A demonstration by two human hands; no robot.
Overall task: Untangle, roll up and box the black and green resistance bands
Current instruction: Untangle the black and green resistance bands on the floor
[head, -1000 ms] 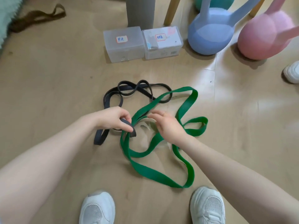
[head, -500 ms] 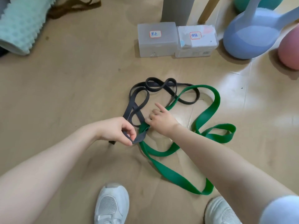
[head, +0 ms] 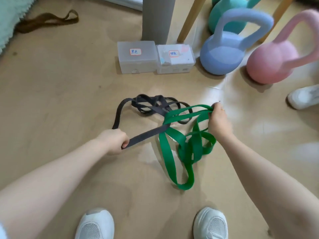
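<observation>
My left hand (head: 114, 141) fisted round flat black rubber band (head: 146, 133), right hand (head: 218, 120) gripping wide green rubber band (head: 166, 152). Pull apart gently; ease crossing at frame centre, don't tighten.

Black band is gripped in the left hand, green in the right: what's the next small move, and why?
Probably draw the hands further apart. The left hand holds a black band strand that passes through a loop of the green band held by the right hand, so they remain interlocked.

Head view (single) looking floorward
</observation>
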